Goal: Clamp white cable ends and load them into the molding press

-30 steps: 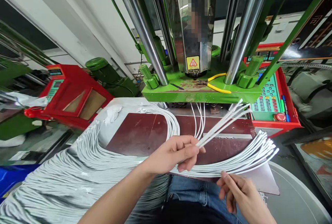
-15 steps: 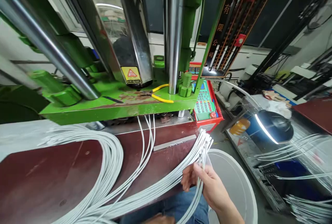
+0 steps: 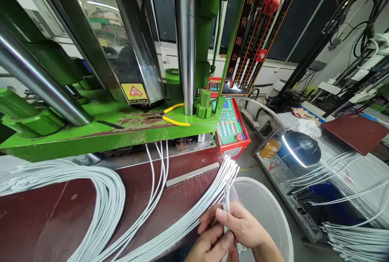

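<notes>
My right hand pinches a few white cables near their ends, above a round pale bin. Just below and left of it, my left hand closes its fingers on the same cables. Beside both hands, a large bundle of white cables curves across the dark red table, its ends fanned at the table's right edge. A looped bundle of white cables lies on the left. Several thin cables run out from under the green machine.
The green machine spans the back, with yellow-handled pliers on its ledge. A metal strip lies on the table. The bin, a red control box and a black lamp stand right.
My left hand has risen from the lap to join my right hand at the cables. The view has shifted, so the machine and table appear further left.
</notes>
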Demonstrator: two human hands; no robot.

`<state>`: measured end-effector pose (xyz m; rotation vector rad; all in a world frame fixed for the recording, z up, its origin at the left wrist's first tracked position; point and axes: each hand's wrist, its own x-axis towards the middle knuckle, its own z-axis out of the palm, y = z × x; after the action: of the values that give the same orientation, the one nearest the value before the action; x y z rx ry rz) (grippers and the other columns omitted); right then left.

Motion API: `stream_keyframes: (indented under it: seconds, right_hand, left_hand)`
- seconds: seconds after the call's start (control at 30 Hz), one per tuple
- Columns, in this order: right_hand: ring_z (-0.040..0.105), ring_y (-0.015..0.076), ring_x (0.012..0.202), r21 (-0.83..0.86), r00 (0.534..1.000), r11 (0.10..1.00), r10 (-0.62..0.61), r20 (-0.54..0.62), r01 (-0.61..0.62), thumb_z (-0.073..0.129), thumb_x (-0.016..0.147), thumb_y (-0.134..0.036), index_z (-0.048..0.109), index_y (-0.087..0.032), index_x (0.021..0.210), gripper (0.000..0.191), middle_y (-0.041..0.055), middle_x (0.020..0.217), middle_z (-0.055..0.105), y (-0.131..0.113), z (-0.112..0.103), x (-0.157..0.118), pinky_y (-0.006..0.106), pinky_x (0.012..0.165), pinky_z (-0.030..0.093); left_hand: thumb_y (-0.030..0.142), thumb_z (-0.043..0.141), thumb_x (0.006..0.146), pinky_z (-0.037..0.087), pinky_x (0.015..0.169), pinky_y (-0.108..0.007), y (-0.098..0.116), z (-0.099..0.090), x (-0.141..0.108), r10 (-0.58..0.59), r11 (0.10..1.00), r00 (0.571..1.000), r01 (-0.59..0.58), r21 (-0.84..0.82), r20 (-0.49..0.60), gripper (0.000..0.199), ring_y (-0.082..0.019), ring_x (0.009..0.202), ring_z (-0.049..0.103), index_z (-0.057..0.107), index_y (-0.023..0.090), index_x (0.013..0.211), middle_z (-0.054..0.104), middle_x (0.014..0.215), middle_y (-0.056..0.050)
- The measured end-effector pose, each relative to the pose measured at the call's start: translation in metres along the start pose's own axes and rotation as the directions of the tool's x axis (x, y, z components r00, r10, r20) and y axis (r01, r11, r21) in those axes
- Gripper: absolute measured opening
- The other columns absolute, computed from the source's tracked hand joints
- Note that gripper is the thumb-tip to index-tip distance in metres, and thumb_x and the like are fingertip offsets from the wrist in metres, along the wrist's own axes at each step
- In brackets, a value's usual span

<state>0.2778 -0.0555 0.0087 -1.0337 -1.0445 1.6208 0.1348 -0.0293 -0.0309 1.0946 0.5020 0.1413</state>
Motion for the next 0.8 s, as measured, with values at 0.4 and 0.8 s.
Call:
stream_keyframes:
  seconds: [0.4,0.8]
  right_hand:
    - [0.064,0.0224,0.095,-0.422,0.998,0.905,-0.031,0.062,0.054,0.050,0.091,-0.055,0.064,-0.015,0.119,0.051,0.0110,0.103,0.069,-0.047,-0.036,-0.007,0.031,0.075,0.053]
    - [0.062,0.0217,0.107,-0.510,0.996,0.860,-0.037,-0.085,-0.012,0.044,0.098,-0.043,0.054,-0.020,0.131,0.042,0.0094,0.117,0.066,-0.036,-0.032,-0.010,0.035,0.088,0.051]
  left_hand:
    - [0.051,0.066,0.077,0.036,0.039,-0.021,0.009,0.015,0.025,-0.019,0.909,0.999,0.037,-0.415,0.048,0.040,-0.011,0.041,0.052,0.058,0.014,0.090,0.062,0.061,-0.002]
    - [0.050,0.067,0.076,0.037,0.035,-0.019,0.014,0.016,0.024,0.013,0.901,0.991,-0.068,-0.429,-0.131,0.038,-0.010,0.038,0.054,0.054,0.015,0.082,0.064,0.064,-0.002]
